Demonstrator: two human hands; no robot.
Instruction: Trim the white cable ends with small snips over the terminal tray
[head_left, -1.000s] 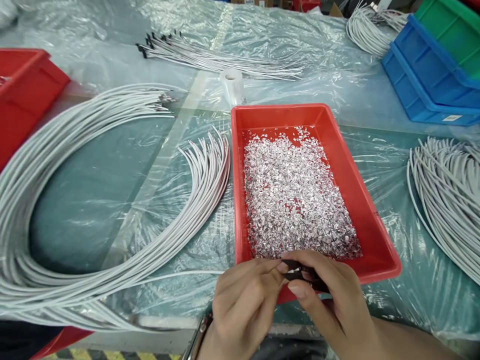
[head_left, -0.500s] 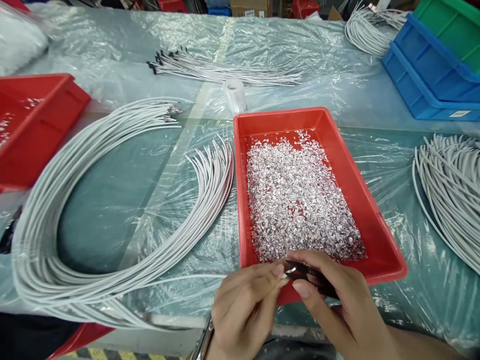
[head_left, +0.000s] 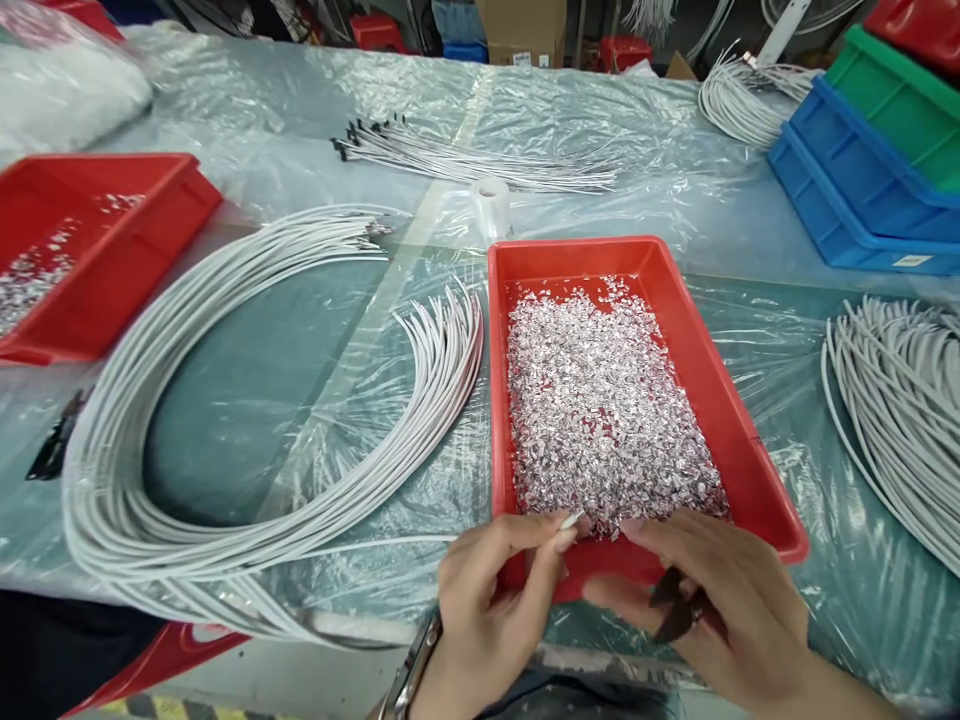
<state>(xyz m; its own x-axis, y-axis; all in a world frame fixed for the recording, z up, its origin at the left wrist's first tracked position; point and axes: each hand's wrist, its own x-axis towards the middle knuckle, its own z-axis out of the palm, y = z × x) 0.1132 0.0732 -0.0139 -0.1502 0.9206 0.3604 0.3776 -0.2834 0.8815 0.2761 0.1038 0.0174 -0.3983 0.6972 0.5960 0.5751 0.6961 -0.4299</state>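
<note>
Between thumb and forefinger, my left hand (head_left: 495, 570) pinches the stripped end of a white cable (head_left: 571, 520); a thin silvery tip sticks out of it. The cable runs left from this hand towards a coiled bundle of white cables (head_left: 97, 480). My right hand (head_left: 731, 590) keeps small black cutters (head_left: 679, 607) in its palm, blades pointing left and down, while thumb and forefinger are spread. Both hands are over the near edge of a red tray (head_left: 757, 440) holding many silvery foil scraps (head_left: 600, 400).
Another red tray (head_left: 161, 235) with scraps stands at the left. Behind lie thin cables with black ends (head_left: 480, 160) and a clear roll (head_left: 492, 208). On the right are a grey-white cable coil (head_left: 900, 400) and stacked blue bins (head_left: 862, 190). Plastic sheeting (head_left: 247, 400) covers the table.
The cutters have come away from the cable end and now sit back in my right palm, with that hand moved right. My left hand still pinches the cable. The view has shifted slightly.
</note>
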